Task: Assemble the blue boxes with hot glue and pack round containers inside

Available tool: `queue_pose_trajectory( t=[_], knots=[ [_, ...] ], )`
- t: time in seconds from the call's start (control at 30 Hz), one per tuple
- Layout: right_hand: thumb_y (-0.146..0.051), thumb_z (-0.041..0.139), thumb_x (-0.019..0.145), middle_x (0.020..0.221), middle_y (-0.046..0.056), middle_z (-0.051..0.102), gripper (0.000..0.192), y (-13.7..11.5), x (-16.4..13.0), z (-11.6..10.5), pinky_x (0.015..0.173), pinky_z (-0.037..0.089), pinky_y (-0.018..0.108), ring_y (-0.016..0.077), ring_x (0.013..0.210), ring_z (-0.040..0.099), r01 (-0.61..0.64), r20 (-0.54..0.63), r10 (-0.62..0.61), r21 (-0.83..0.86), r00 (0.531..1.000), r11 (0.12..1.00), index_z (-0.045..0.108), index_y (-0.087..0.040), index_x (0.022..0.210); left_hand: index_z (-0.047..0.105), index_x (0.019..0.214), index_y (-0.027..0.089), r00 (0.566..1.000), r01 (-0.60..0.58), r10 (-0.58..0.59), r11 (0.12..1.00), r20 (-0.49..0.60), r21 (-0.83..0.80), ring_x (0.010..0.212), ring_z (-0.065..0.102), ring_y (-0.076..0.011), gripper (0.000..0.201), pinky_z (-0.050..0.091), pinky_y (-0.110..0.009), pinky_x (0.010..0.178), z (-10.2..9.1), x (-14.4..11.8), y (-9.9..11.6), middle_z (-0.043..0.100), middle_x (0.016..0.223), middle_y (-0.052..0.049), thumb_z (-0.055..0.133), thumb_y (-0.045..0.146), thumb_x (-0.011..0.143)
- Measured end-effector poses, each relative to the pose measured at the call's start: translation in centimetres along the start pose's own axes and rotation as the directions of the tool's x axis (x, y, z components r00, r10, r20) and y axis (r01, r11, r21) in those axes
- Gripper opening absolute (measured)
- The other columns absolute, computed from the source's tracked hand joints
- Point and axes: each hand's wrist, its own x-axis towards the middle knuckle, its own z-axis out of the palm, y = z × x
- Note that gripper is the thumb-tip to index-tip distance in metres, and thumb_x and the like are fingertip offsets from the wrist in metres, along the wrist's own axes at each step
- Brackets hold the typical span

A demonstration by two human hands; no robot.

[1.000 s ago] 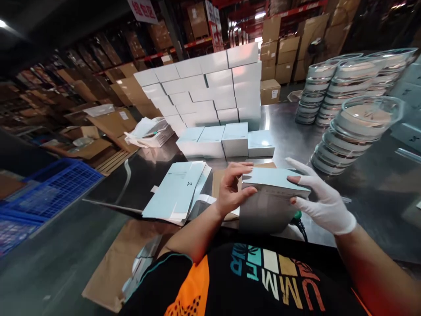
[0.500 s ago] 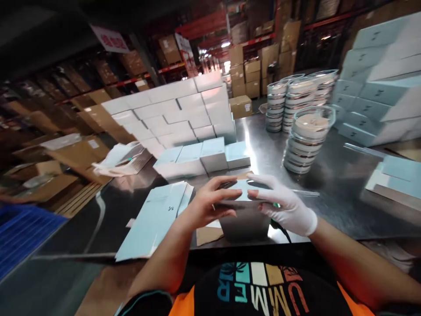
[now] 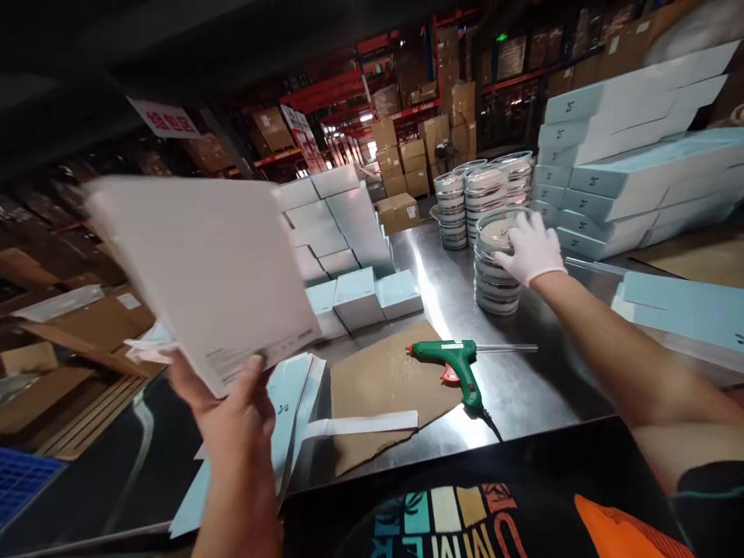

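Raised at the left, a white carton [image 3: 203, 271] with small print along its lower edge is in my bare left hand [image 3: 232, 411], thumb on the printed face and fingers behind. My right hand [image 3: 535, 248], in a white glove, is at the top of a stack of round clear-rimmed containers [image 3: 497, 287]. Its fingers are apart, and the thumb lies across the stack's side; whether they grip the top one I cannot tell. Below, a green glue gun [image 3: 459, 356] with a clear glue stick lies partly on brown cardboard [image 3: 372, 380].
White cartons [image 3: 342, 225] are piled at the back, with smaller light-blue-topped boxes [image 3: 356, 288] before them. More round stacks [image 3: 485, 194] stand behind. Long boxes [image 3: 604, 205] rise at the right. Flat light blue cartons [image 3: 686, 298] and a white strip [image 3: 372, 423] lie on the metal table.
Both hands were together around a box in the middle. Now my left hand has lifted a carton to the left, and my right hand has moved to the round containers. The glue gun has come into view.
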Motion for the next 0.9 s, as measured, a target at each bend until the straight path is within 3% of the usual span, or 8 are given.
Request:
queue_pose_trajectory(
  t=[0.1,0.23,0.37,0.47,0.6,0.7,0.8,0.9],
  knots=[
    [-0.034,0.071,0.096,0.114,0.011,0.077,0.024,2.8,1.7,0.0,0.120,0.049,0.050,0.0294,0.134,0.063,-0.024,0.040,0.025,-0.020,0.999,1.000,0.059,-0.024,0.077,0.058,0.139,0.042,0.938,0.345,-0.346,0.935,0.007,-0.079,0.121,0.068,-0.0255,0.086,0.064,-0.036,0.089,-0.2,-2.3,-3.1,0.066,0.145,0.001,0.093,0.026,0.063],
    [-0.015,0.063,0.093,0.092,0.006,0.074,0.034,1.9,3.9,-2.0,0.118,0.048,0.047,0.0278,0.124,0.069,-0.042,-0.041,0.040,-0.039,0.998,0.998,0.046,-0.025,0.065,0.055,0.143,0.031,0.822,0.560,-0.553,0.828,0.133,-0.018,0.096,0.072,-0.0176,0.095,0.061,-0.029,0.082,-0.3,-5.9,-6.0,0.074,0.118,-0.001,0.098,0.029,0.058],
    [-0.019,0.062,0.093,0.117,0.010,0.077,0.012,-2.2,4.6,-5.3,0.126,0.040,0.056,0.0318,0.135,0.064,0.014,-0.137,-0.018,-0.035,0.990,0.999,0.065,-0.022,0.082,0.039,0.157,0.029,0.755,0.621,-0.604,0.783,0.256,0.015,0.097,0.076,-0.0223,0.117,0.063,-0.037,0.089,-0.2,-7.8,-8.0,0.076,0.113,-0.003,0.101,0.032,0.059],
    [-0.036,0.067,0.096,0.121,0.005,0.077,0.010,-6.8,2.6,-7.2,0.125,0.046,0.060,0.0319,0.133,0.066,0.061,-0.187,-0.025,0.186,0.982,0.981,0.075,-0.031,0.092,0.035,0.159,0.029,0.702,0.648,-0.609,0.761,0.370,0.023,0.102,0.076,-0.0255,0.124,0.063,-0.039,0.091,0.1,-8.8,-9.7,0.074,0.119,-0.005,0.103,0.032,0.055],
    [-0.060,0.075,0.093,0.102,0.005,0.081,0.032,-13.2,-1.7,-8.8,0.104,0.062,0.061,0.0335,0.109,0.077,0.016,0.113,-0.090,0.536,0.990,0.844,0.084,-0.030,0.098,0.040,0.152,0.030,0.683,0.588,-0.547,0.805,0.483,0.080,0.109,0.073,-0.0263,0.111,0.060,-0.038,0.094,0.3,-10.3,-11.8,0.069,0.130,-0.006,0.102,0.036,0.059],
    [-0.055,0.077,0.092,0.122,0.006,0.083,0.028,-17.1,-4.6,-8.5,0.118,0.053,0.061,0.0378,0.134,0.069,0.032,0.328,-0.263,0.570,0.908,0.821,0.085,-0.029,0.096,0.049,0.142,0.029,0.647,0.568,-0.560,0.807,0.518,0.164,0.111,0.070,-0.0271,0.101,0.057,-0.039,0.098,0.2,-11.2,-12.7,0.068,0.124,-0.005,0.102,0.031,0.056],
    [-0.045,0.076,0.092,0.119,0.006,0.083,0.018,-19.7,-6.6,-7.5,0.116,0.056,0.055,0.0353,0.132,0.071,0.053,0.321,-0.289,0.584,0.902,0.810,0.082,-0.028,0.090,0.052,0.135,0.026,0.628,0.600,-0.583,0.784,0.516,0.157,0.115,0.067,-0.0285,0.096,0.054,-0.039,0.101,0.0,-11.5,-13.1,0.067,0.125,-0.006,0.102,0.032,0.054],
    [-0.047,0.078,0.090,0.098,0.006,0.082,0.022,-20.1,-6.9,-7.4,0.087,0.066,0.046,0.0290,0.094,0.078,-0.146,0.302,-0.072,0.639,0.951,0.755,0.080,-0.025,0.093,0.051,0.136,0.028,0.621,0.641,-0.582,0.762,0.525,0.087,0.114,0.068,-0.0272,0.099,0.055,-0.037,0.098,-0.2,-11.5,-13.6,0.066,0.129,-0.006,0.103,0.030,0.052]
  ],
)
